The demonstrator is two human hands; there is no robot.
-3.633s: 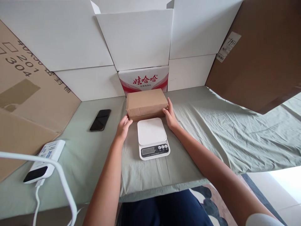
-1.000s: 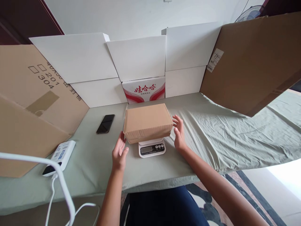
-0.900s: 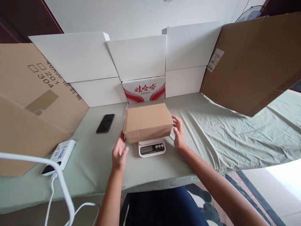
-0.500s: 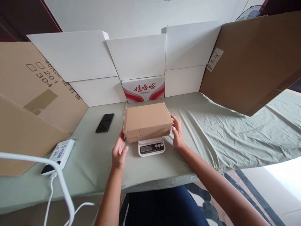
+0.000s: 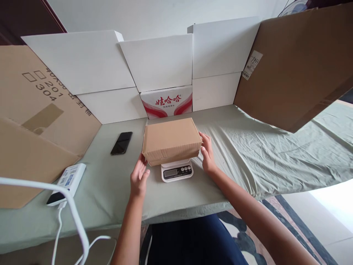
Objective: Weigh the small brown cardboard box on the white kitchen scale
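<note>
Head view: brown box (image 5: 171, 138) between both hands' fingers (image 5: 204, 144).

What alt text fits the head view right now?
A brown box sits on a white scale, with the left hand and right hand open at its ends. A phone lies to the left on the green cloth.
</note>
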